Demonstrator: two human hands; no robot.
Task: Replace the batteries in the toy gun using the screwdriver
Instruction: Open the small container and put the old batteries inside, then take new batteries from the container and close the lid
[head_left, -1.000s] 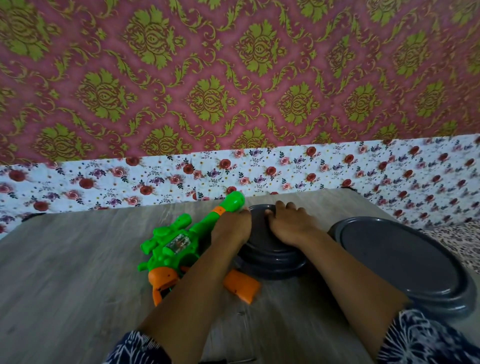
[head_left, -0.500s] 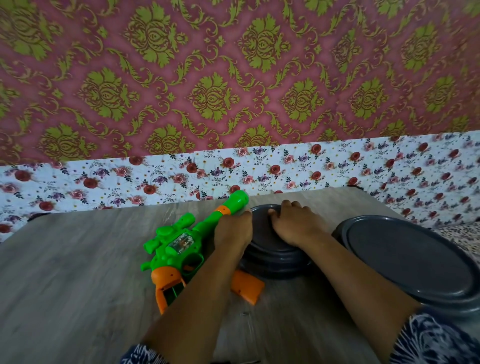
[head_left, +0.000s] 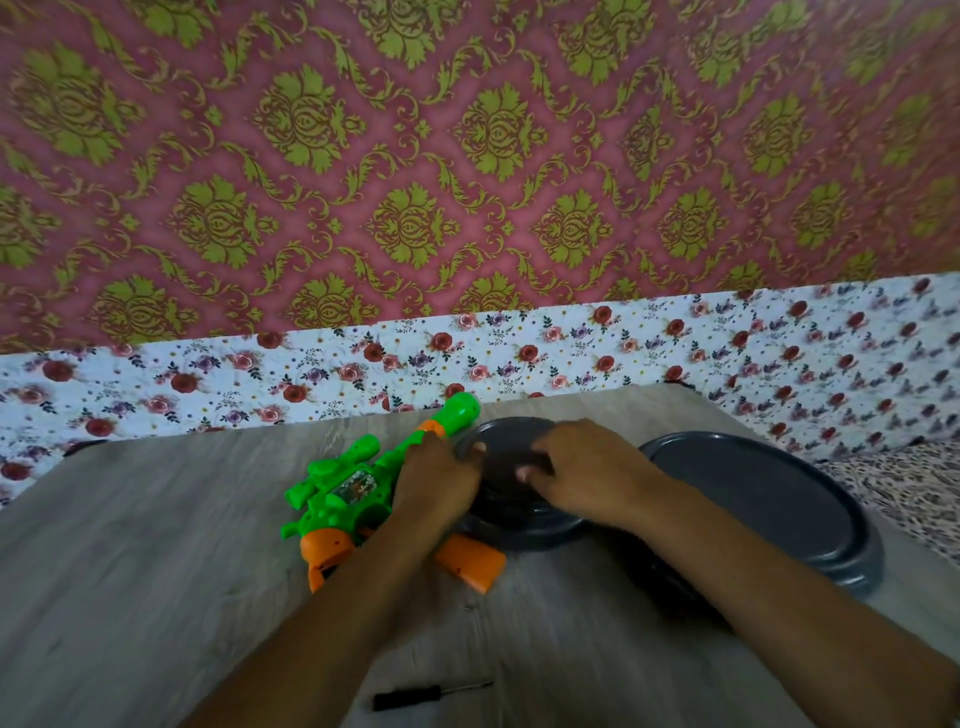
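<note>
hands (head_left: 519, 473) on grey container (head_left: 511, 530), toy gun (head_left: 363, 483) beside

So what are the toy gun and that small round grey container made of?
Toy gun: looks like glossy moulded plastic, bright green and orange with shiny highlights. Small round container: probably matte dark grey plastic, dull and even in tone; painted metal can't be ruled out.

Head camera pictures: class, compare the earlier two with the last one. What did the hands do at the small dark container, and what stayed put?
The right hand has slid left across the lid of the small dark container, its fingers now curled on top. The left hand stays pressed to the lid's left edge. The toy gun, the large dark tray and the table have not moved. A screwdriver now shows near the bottom edge, untouched.
</note>
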